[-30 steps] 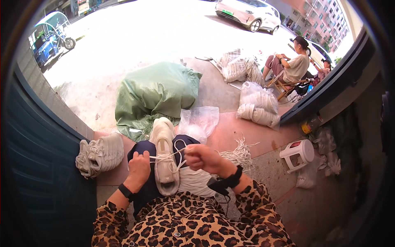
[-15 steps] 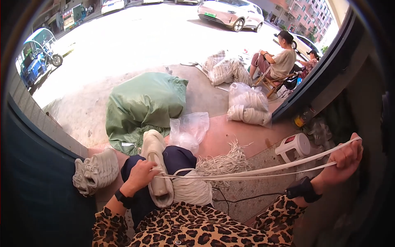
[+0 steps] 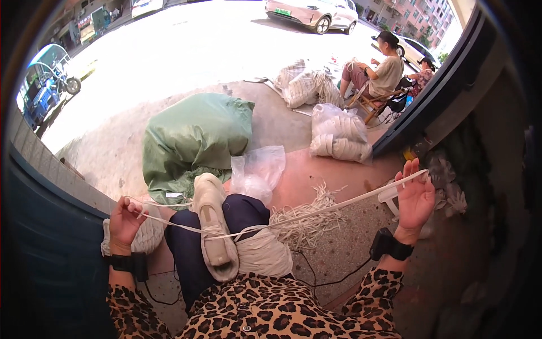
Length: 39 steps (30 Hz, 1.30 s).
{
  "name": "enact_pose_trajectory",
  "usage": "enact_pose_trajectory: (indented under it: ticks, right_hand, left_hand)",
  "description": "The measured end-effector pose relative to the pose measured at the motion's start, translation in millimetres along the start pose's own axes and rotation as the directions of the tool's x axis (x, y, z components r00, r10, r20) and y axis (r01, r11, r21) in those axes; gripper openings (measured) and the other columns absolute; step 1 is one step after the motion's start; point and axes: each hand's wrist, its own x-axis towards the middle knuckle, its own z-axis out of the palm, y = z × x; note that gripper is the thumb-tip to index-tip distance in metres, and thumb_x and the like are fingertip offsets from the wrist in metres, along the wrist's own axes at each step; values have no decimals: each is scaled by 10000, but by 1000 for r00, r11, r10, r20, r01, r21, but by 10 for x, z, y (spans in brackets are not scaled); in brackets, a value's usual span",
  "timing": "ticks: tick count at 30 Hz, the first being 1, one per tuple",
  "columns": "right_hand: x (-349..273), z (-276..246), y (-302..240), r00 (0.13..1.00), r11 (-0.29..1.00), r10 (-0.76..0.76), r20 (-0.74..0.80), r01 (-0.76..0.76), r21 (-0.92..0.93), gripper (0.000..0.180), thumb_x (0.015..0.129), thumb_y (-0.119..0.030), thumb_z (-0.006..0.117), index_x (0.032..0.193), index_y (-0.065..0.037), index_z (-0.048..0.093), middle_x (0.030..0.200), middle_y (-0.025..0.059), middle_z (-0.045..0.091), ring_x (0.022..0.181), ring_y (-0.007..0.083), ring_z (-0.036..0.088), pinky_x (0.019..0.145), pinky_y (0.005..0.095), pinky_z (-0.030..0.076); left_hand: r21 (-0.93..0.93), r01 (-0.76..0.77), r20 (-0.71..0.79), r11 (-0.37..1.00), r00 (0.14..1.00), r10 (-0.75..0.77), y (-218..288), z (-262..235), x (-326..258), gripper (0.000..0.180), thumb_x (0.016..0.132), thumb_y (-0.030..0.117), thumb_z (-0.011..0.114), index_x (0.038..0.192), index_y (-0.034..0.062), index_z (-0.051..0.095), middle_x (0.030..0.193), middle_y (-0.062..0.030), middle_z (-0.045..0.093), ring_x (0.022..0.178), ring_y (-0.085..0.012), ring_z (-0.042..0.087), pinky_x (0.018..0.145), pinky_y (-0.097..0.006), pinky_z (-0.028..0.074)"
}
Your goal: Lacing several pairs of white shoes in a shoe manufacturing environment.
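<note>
A cream sneaker lies along my lap, toe pointing away from me. A flat off-white shoelace runs through it near its opening and stretches out to both sides. My left hand, raised at the left, pinches one end between bent fingers, and a strand loops back toward the shoe. At the right, my right hand is raised palm up, the other end caught between its partly spread fingers. A bundle of white laces rests on my right thigh.
Loose laces lie on the floor ahead. Beyond are a clear plastic bag, a large green sack and a bag of shoes. More shoes sit by the left door. A seated person works outside; a black cable crosses the floor.
My left hand has left the shoe and moved out to the left, drawing a lace end with it. My right hand has come inward and up, its fingers more spread.
</note>
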Motion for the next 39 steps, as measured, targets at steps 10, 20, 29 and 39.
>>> enact_pose_trajectory:
  ticks: [10,20,29,39]
  right_hand:
    - [-87,-1007,193,914,966,134,-384,-35,255,185,903,-182,423,801,-40,481,764,55,491,682,171,462,650,305,386]
    - [-567,-2,1993,748,702,521,-411,-650,-293,183,895,-109,524,1061,-32,522,721,-5,505,611,75,482,522,184,397]
    - [458,587,2559,867,808,497,-35,-477,-345,139,901,-162,519,959,-41,552,636,-21,491,487,49,431,428,188,335]
    - [-962,166,2932,478,262,877,-45,-555,-789,204,897,-182,507,972,-8,582,657,16,560,497,49,485,453,199,407]
  left_hand:
    - [214,-512,-320,832,768,555,2193,-1506,-1382,239,942,240,443,833,47,531,651,-16,476,592,-121,469,598,-240,445]
    - [400,190,-425,897,905,-2,-157,-558,-580,176,897,257,538,923,83,521,546,60,338,411,-44,298,367,-195,262]
    - [566,26,-64,824,998,12,-723,777,398,193,895,155,509,1051,41,492,599,74,374,467,-15,318,432,-162,271]
    - [810,223,-156,542,973,-168,-1328,520,-268,196,883,71,485,1054,-24,496,730,-13,558,651,-61,504,623,-193,421]
